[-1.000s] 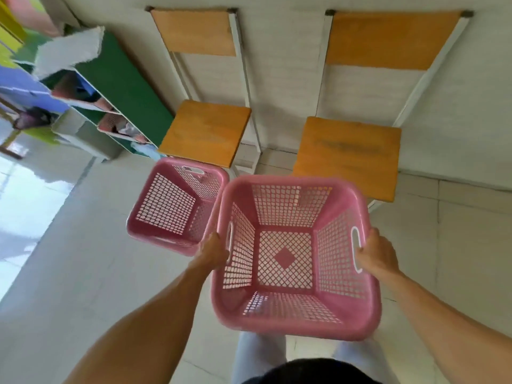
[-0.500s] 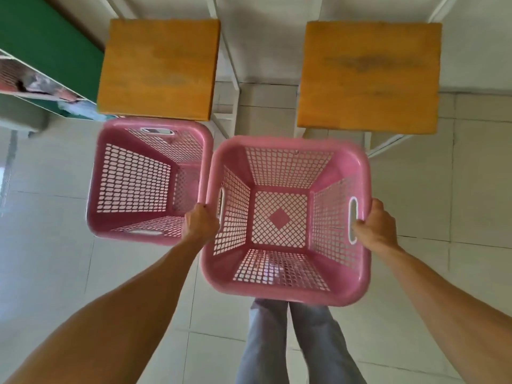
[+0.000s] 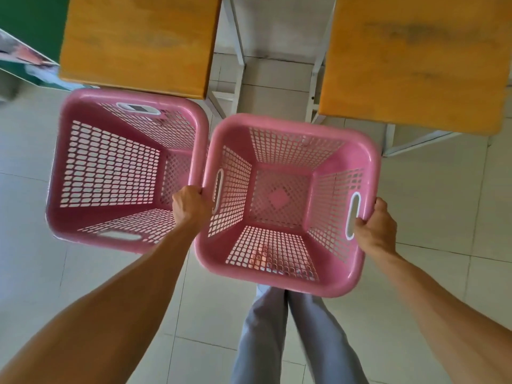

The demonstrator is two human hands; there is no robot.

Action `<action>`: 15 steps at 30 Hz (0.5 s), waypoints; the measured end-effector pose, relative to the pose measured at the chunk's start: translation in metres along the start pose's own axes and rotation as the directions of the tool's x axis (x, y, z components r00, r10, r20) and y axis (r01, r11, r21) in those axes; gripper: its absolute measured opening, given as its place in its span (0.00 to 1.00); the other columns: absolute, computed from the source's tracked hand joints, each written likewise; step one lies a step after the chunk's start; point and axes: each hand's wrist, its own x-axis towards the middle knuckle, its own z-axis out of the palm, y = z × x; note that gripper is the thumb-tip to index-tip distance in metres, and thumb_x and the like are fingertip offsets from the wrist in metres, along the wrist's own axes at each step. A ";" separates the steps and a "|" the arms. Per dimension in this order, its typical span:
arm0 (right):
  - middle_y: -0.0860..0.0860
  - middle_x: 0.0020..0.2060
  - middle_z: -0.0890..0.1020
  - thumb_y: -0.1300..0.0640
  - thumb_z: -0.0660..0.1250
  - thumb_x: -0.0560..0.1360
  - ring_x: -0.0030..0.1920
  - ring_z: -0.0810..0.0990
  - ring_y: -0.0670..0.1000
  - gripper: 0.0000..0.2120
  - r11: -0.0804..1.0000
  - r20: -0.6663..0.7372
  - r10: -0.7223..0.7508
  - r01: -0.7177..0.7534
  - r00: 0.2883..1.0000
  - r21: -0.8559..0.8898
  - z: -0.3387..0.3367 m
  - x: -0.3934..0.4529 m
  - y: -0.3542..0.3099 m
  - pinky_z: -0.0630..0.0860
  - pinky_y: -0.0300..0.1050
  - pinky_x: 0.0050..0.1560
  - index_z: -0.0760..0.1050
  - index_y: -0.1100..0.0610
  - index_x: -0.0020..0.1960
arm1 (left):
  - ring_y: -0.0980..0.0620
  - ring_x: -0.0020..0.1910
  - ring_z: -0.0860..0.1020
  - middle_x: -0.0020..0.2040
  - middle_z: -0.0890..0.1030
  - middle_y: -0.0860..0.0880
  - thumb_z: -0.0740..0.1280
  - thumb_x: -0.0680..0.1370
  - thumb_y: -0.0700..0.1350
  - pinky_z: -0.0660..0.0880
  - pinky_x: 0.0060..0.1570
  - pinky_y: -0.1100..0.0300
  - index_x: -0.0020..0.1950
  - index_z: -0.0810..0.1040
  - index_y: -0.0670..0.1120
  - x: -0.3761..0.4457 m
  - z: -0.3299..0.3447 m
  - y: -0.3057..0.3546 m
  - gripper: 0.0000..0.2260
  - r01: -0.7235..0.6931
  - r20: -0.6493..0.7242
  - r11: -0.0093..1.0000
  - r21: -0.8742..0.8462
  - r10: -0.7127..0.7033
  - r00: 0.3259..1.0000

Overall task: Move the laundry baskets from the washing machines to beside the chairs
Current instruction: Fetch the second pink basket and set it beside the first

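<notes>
I hold an empty pink laundry basket (image 3: 336,284) by its two side handles, low in front of the chairs. My left hand (image 3: 191,206) grips its left rim and my right hand (image 3: 374,228) grips the right handle. A second pink basket (image 3: 63,173), also empty, stands on the floor to the left, its right rim touching the held one. Two wooden chair seats lie just beyond: the left chair (image 3: 138,40) above the standing basket, the right chair (image 3: 415,59) above the held basket.
White metal chair legs (image 3: 235,51) stand between the two seats. A green shelf unit (image 3: 30,29) is at the far left. Pale floor tiles (image 3: 443,189) surround the baskets. My legs (image 3: 291,336) are below the held basket.
The view has tilted down and closed in on the chairs. The held basket has come lower and nearer the chair fronts, right beside the standing basket.
</notes>
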 end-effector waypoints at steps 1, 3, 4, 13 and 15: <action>0.61 0.52 0.83 0.66 0.68 0.74 0.49 0.83 0.64 0.19 1.000 -0.009 -0.007 0.007 1.000 -0.002 0.001 0.005 -0.003 0.82 0.57 0.51 0.71 0.60 0.65 | 0.48 0.31 0.78 0.33 0.80 0.48 0.71 0.73 0.41 0.73 0.26 0.62 0.48 0.86 0.43 0.002 0.002 0.003 0.07 0.001 -0.011 1.000 -0.008 -0.001 1.000; 0.61 0.53 0.82 0.66 0.67 0.75 0.50 0.83 0.64 0.19 1.000 -0.024 -0.022 0.022 0.999 -0.017 0.003 0.015 -0.008 0.82 0.57 0.51 0.71 0.61 0.64 | 0.48 0.30 0.77 0.33 0.80 0.48 0.70 0.73 0.41 0.72 0.27 0.62 0.48 0.86 0.43 0.006 0.003 0.007 0.07 0.006 -0.028 1.000 -0.019 -0.007 1.000; 0.62 0.53 0.82 0.66 0.67 0.75 0.50 0.83 0.65 0.19 0.999 -0.025 -0.031 0.030 0.999 -0.031 0.004 0.019 -0.011 0.82 0.57 0.50 0.70 0.62 0.64 | 0.49 0.30 0.77 0.33 0.80 0.48 0.70 0.73 0.40 0.71 0.26 0.63 0.48 0.86 0.42 0.008 0.003 0.008 0.07 0.006 -0.035 1.000 -0.015 -0.006 0.999; 0.64 0.60 0.77 0.59 0.68 0.78 0.56 0.81 0.65 0.22 0.987 0.055 -0.016 0.024 0.998 -0.156 0.004 0.021 -0.020 0.80 0.56 0.50 0.65 0.64 0.68 | 0.47 0.36 0.78 0.43 0.81 0.43 0.64 0.79 0.43 0.69 0.26 0.63 0.48 0.80 0.36 -0.001 0.003 0.008 0.11 -0.034 -0.071 0.999 -0.039 0.031 0.997; 0.63 0.65 0.73 0.58 0.70 0.77 0.60 0.78 0.64 0.28 0.983 0.084 0.014 0.002 0.996 -0.183 0.003 0.014 -0.027 0.78 0.54 0.51 0.62 0.64 0.72 | 0.47 0.39 0.78 0.45 0.78 0.45 0.65 0.79 0.45 0.72 0.31 0.60 0.54 0.75 0.36 -0.008 -0.006 0.012 0.12 -0.050 -0.060 0.998 -0.043 0.048 0.997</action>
